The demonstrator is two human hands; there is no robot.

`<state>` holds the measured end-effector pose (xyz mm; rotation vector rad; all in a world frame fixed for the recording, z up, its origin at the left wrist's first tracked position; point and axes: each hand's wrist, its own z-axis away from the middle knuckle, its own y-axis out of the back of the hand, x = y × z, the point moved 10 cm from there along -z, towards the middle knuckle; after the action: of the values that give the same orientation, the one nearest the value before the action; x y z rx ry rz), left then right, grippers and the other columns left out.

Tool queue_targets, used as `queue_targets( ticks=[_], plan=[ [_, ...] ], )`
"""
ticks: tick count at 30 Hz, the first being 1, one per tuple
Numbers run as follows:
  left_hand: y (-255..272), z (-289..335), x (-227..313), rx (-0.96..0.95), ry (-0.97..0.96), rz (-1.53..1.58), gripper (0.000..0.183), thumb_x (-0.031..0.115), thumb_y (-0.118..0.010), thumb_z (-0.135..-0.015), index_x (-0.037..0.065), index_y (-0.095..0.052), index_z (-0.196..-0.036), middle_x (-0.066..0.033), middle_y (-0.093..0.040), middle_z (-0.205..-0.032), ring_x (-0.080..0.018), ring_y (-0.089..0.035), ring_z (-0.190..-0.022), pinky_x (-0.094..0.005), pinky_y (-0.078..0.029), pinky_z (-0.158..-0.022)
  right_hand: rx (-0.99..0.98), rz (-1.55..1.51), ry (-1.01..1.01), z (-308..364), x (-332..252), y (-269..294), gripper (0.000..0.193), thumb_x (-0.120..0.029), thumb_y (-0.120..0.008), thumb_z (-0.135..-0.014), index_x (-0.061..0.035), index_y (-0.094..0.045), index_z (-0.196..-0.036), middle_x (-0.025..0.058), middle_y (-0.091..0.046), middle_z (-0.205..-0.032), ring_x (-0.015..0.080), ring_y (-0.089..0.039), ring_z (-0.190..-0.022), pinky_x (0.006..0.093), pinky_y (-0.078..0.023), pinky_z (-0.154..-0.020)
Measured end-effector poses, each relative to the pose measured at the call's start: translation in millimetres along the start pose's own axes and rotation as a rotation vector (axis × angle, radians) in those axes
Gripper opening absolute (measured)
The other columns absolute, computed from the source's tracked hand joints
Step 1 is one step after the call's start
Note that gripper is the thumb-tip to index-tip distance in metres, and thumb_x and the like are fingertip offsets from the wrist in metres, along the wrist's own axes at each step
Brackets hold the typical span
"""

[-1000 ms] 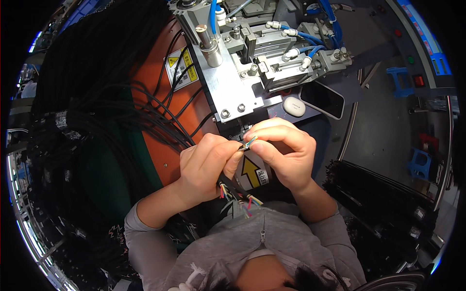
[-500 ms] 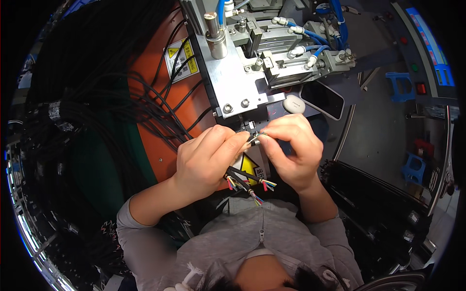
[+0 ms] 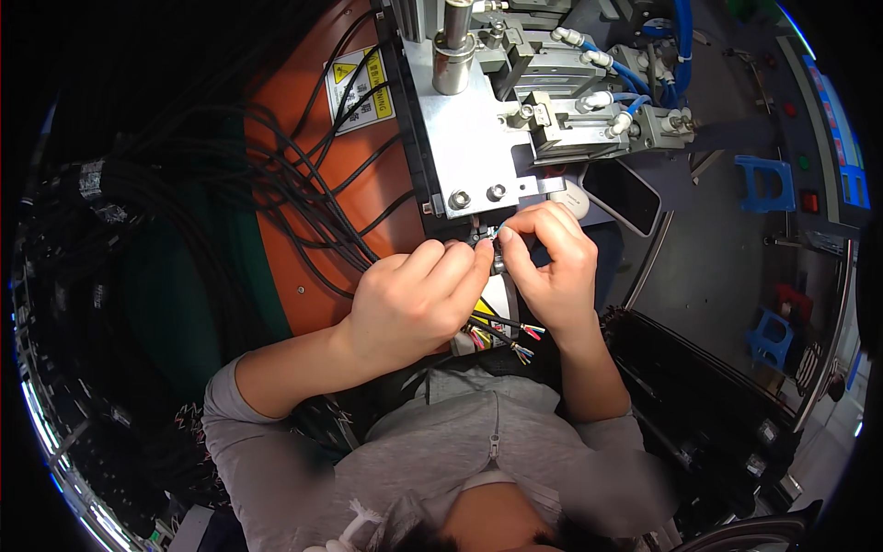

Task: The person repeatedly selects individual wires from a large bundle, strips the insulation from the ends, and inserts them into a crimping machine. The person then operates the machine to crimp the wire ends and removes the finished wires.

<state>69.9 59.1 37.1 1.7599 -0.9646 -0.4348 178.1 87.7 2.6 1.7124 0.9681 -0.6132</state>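
Observation:
My left hand (image 3: pixel 418 293) is closed, with black cables (image 3: pixel 497 337) coming out below it. Their stripped ends fan into short coloured wires (image 3: pixel 523 353). Thumb and forefinger of my right hand (image 3: pixel 559 262) pinch thin wires (image 3: pixel 495 233), their tips almost touching my left fingertips. Both sets of fingertips are at a small dark fixture (image 3: pixel 478 236), just below the front edge of a bright metal plate (image 3: pixel 464 147). My fingers cover most of the wires there, so I cannot see how they sit in the fixture.
Pneumatic clamps (image 3: pixel 570 120) with blue hoses stand behind the plate. A white rounded case (image 3: pixel 570 198) and a phone (image 3: pixel 624 195) lie to the right. Black cables (image 3: pixel 313 184) cross the orange surface (image 3: pixel 276 101) at left. Blue stools (image 3: pixel 765 184) and a screen (image 3: pixel 837 138) are far right.
My hands have moved away from my body, closer to the plate's edge. The hanging cable ends have swung rightward, and fewer of them show. The whole view has shifted slightly.

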Motion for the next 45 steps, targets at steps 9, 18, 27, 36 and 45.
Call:
queue_targets(
  ticks=[9,18,27,36,45],
  plan=[
    [-2.9,-2.7,-2.6,-0.033,0.062,0.009,0.035,0.006,-0.066,-0.067,0.003,-0.069,-0.101,-0.0009,-0.051,-0.072,-0.0107,-0.048,-0.058,-0.0236,-0.038,-0.044,0.047,-0.031,0.006,1.7,3.1,-1.6,0.008,0.002,-0.065,-0.072,-0.0003,-0.057,-0.072,0.0099,-0.057,-0.07,0.0258,-0.054,-0.066,0.0341,-0.044,-0.061],
    [-5.0,-6.7,-4.0,-0.003,0.075,0.016,0.032,0.006,-0.065,-0.07,0.003,-0.069,-0.101,-0.0005,-0.046,-0.07,-0.0103,-0.05,-0.057,-0.024,-0.04,-0.045,0.0,-0.281,-0.26,9.5,39.0,-10.5,0.006,0.0,-0.065,-0.075,0.0017,-0.06,-0.077,0.0096,-0.06,-0.073,0.0222,-0.056,-0.065,0.0302,-0.046,-0.062],
    [-3.8,-6.4,-4.8,0.006,0.084,0.002,0.034,0.008,-0.064,-0.069,0.004,-0.069,-0.102,-0.0006,-0.047,-0.071,-0.0106,-0.05,-0.056,-0.024,-0.041,-0.045,0.155,-0.003,0.106,3.4,-5.1,2.8,0.013,0.004,-0.068,-0.07,0.0003,-0.062,-0.08,0.0096,-0.063,-0.077,0.0227,-0.06,-0.07,0.0309,-0.048,-0.066],
    [-3.4,-6.9,-6.7,0.027,0.087,0.019,0.029,0.008,-0.065,-0.07,0.005,-0.069,-0.098,-0.0001,-0.048,-0.069,-0.0114,-0.052,-0.056,-0.0247,-0.042,-0.045,0.188,-0.123,0.009,12.8,16.1,9.3,0.014,-0.001,-0.071,-0.071,-0.0012,-0.065,-0.084,0.0086,-0.064,-0.086,0.0214,-0.061,-0.079,0.0299,-0.047,-0.074],
    [6.4,7.6,-15.3,0.105,0.119,0.098,0.02,0.014,-0.061,-0.071,0.005,-0.064,-0.089,-0.0011,-0.048,-0.067,-0.0135,-0.055,-0.056,-0.0269,-0.044,-0.046,-0.002,0.066,0.204,19.5,-11.3,-5.9,0.027,-0.011,-0.071,-0.072,-0.0029,-0.068,-0.097,0.0125,-0.064,-0.097,0.0303,-0.057,-0.094,0.0391,-0.043,-0.088]
  ],
)
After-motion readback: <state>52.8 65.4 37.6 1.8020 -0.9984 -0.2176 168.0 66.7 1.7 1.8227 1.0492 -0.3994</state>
